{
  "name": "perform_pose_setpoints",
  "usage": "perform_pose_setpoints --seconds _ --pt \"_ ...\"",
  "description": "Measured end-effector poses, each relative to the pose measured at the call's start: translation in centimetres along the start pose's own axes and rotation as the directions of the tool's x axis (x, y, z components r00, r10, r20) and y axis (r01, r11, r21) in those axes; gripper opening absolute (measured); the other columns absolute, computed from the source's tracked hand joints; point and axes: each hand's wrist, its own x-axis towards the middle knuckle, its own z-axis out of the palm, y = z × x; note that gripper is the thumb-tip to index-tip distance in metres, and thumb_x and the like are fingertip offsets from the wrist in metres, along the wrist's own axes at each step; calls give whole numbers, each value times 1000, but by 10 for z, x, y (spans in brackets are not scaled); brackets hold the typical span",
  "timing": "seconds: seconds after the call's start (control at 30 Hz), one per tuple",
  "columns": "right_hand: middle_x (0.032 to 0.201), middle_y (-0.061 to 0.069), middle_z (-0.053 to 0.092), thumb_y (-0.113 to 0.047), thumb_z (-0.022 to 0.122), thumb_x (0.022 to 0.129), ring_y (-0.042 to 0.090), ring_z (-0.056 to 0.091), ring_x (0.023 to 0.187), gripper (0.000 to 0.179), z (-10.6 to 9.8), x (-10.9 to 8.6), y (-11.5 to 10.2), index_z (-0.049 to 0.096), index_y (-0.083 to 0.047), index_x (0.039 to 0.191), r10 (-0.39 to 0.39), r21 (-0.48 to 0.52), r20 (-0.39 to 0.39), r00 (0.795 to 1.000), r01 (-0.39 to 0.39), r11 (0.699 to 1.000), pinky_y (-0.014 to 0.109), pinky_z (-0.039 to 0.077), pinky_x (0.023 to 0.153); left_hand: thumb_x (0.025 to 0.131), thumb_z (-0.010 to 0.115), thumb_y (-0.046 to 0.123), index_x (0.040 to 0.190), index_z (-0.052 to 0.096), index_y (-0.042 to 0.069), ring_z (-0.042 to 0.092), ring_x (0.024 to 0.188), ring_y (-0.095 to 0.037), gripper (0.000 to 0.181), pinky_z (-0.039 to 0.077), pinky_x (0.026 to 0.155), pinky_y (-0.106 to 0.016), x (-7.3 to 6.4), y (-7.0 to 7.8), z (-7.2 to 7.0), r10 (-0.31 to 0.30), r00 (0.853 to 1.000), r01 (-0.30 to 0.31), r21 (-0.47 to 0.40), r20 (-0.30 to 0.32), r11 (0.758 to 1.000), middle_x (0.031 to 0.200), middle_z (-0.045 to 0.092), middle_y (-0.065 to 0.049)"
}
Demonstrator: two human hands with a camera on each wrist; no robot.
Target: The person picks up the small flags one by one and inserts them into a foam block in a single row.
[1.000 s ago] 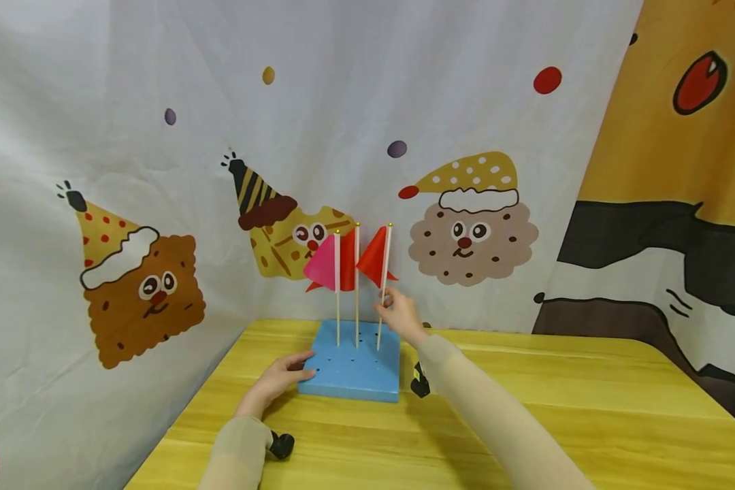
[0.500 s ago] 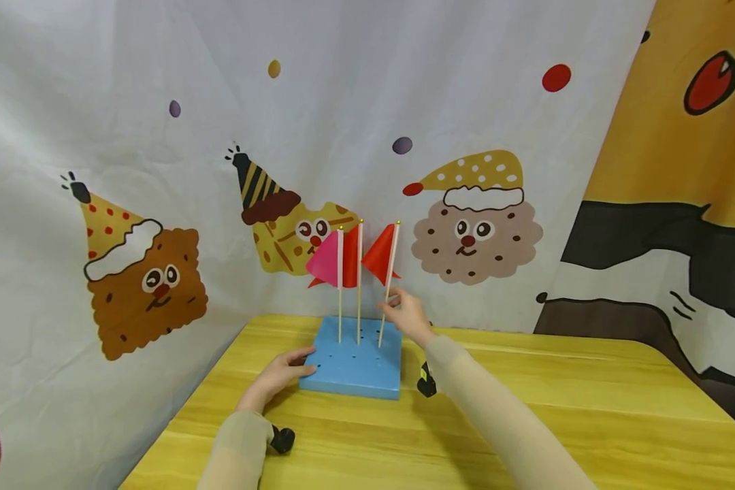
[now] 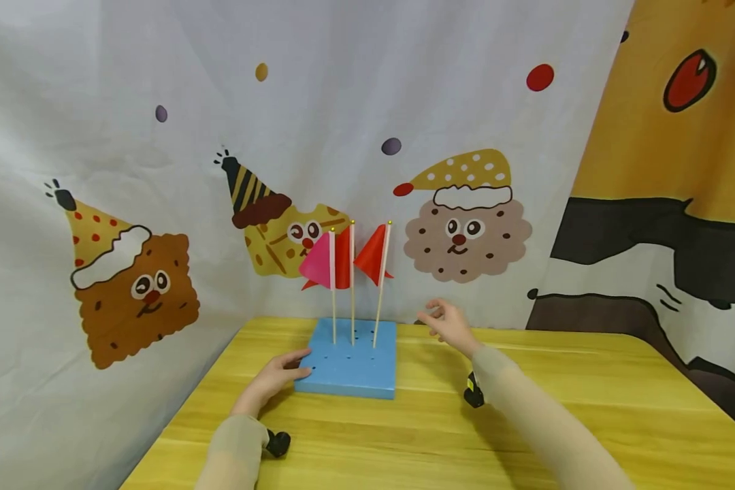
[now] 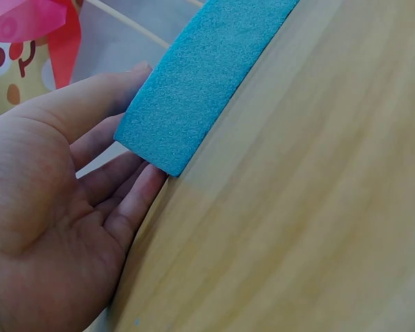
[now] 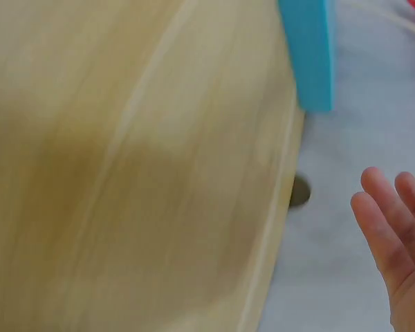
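Observation:
Three flags stand in a blue foam board with rows of small holes (image 3: 352, 381). The pink flag (image 3: 318, 262) is at left, a red flag (image 3: 343, 262) is partly behind it, and another red flag (image 3: 372, 253) at right leans slightly rightward on its thin pole. My left hand (image 3: 274, 378) holds the board's left edge, its thumb on top and its other fingers along the side; the left wrist view shows the board's corner (image 4: 194, 90) against them. To the right of the board my right hand (image 3: 452, 325) is raised, holding nothing, fingers loosely extended.
The board sits near the back of a yellow wood-grain table (image 3: 527, 395). A white curtain (image 3: 343, 88) with cartoon biscuits hangs right behind the table. A black wrist device (image 3: 474, 391) hangs beneath the right sleeve, another black device (image 3: 278, 444) at the left one.
My right hand has let go of the right red flag's pole and moved away to the right. That flag now stands by itself. My left hand has stayed at the board.

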Motion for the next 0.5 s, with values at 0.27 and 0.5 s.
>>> perform_pose_setpoints --seconds 0.27,0.5 --pt "101 21 62 -44 65 92 42 66 80 54 -33 -10 20 55 -3 125 38 -72 -59 998 -42 996 54 55 65 89 72 27 141 53 11 37 135 -38 58 33 107 -55 3 -6 -9 -19 1000 19 -12 -21 1000 145 45 -17" --pt "104 21 64 -42 64 93 40 67 82 47 -52 -15 32 58 -3 119 42 -154 -67 997 -52 987 51 55 65 94 66 20 139 52 0 53 121 -36 51 45 98 -50 -2 -2 -22 -11 998 8 -44 -61 999 139 49 -22"
